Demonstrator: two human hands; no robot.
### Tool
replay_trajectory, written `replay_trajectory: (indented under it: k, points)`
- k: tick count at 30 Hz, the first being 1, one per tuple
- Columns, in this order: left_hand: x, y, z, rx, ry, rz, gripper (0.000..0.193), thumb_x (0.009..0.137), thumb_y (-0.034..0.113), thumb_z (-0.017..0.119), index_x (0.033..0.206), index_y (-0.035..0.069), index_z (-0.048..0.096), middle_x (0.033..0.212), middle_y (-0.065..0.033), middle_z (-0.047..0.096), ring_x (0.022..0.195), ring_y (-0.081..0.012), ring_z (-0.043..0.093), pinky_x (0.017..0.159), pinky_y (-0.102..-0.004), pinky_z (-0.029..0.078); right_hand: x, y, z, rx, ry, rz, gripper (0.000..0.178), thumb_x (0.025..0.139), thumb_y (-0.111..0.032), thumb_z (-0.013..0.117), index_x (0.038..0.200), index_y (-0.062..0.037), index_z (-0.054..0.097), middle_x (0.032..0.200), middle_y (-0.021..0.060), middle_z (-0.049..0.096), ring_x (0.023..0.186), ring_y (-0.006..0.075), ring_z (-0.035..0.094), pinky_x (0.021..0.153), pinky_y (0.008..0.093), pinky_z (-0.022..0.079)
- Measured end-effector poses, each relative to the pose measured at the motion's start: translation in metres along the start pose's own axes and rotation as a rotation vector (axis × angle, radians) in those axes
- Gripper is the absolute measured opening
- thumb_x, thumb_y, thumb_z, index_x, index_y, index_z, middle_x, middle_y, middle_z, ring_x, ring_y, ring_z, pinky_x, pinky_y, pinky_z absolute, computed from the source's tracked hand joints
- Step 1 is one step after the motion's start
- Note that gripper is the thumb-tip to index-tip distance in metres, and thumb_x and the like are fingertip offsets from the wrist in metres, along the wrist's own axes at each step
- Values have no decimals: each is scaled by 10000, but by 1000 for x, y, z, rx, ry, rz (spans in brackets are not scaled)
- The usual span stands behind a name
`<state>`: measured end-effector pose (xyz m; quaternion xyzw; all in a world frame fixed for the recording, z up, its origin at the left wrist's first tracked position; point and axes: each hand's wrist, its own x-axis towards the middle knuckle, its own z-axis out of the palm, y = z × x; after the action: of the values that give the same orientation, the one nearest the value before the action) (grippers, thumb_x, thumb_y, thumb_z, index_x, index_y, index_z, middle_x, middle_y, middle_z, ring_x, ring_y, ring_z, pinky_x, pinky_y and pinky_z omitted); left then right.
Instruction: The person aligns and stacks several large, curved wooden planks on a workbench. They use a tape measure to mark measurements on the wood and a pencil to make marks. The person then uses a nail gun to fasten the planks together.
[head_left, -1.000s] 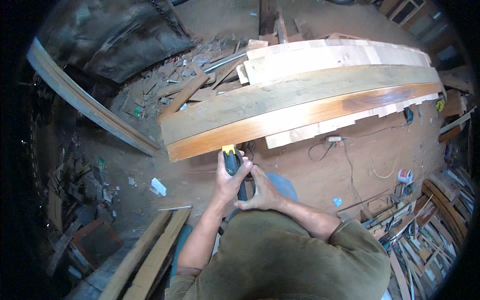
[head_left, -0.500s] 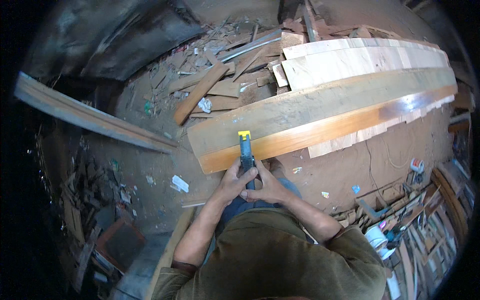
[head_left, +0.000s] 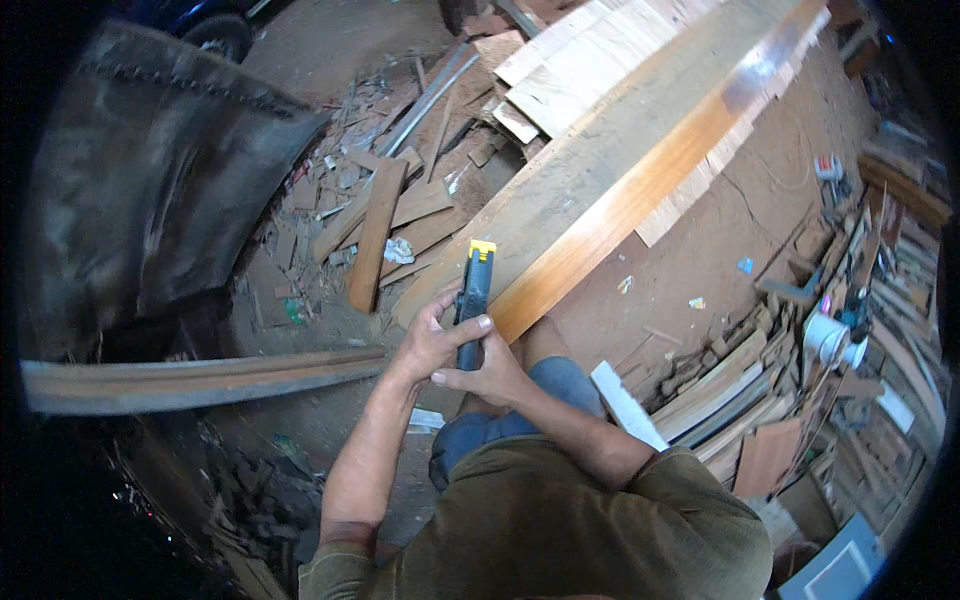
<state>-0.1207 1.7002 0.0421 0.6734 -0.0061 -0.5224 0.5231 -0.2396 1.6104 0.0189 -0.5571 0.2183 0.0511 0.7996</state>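
Observation:
A long, narrow dark hand tool with a yellow tip (head_left: 474,300) is held in front of my body, its yellow end pointing away from me. Its exact kind I cannot make out. My left hand (head_left: 428,348) grips its left side, the thumb laid across the top. From the right, my right hand (head_left: 496,374) closes around the near end, which the fingers partly hide. Beyond the tool lies a long wooden plank with a varnished orange-brown edge band (head_left: 590,235). In this view the tool overlaps the plank's near end; whether they touch I cannot tell.
Pale joined boards (head_left: 600,60) lie beside the plank. Scrap wood (head_left: 400,215) litters the ground at the far left, near a large dark sheet (head_left: 165,170). A long beam (head_left: 200,385) lies left of me. Stacked offcuts (head_left: 740,390) and a white container (head_left: 830,340) are on the right.
The view has turned, so the plank now slants more steeply toward the upper right and the left beam lies nearly level. Both hands still hold the tool, which tilts slightly differently.

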Motion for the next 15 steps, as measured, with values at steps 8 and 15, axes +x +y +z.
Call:
replay_trajectory:
  k: [8, 15]
  points:
    - [102, 52, -13, 320, -223, -61, 470, 827, 363, 798, 1111, 13, 663, 931, -43, 656, 884, -148, 597, 860, -308, 486, 95, 37, -27, 130, 207, -212, 683, 710, -186, 807, 1284, -11, 480, 1160, 101, 569, 1086, 207, 568, 940, 369, 464]
    - [204, 128, -4, 1002, -69, 76, 916, 839, 649, 679, 1361, -85, 514, 1212, -241, 633, 1152, -297, 607, 981, -406, 477, 189, 45, -6, 349, 590, -127, 600, 697, -169, 773, 1189, 7, 479, 994, 63, 538, 890, 172, 531, 822, 347, 466]
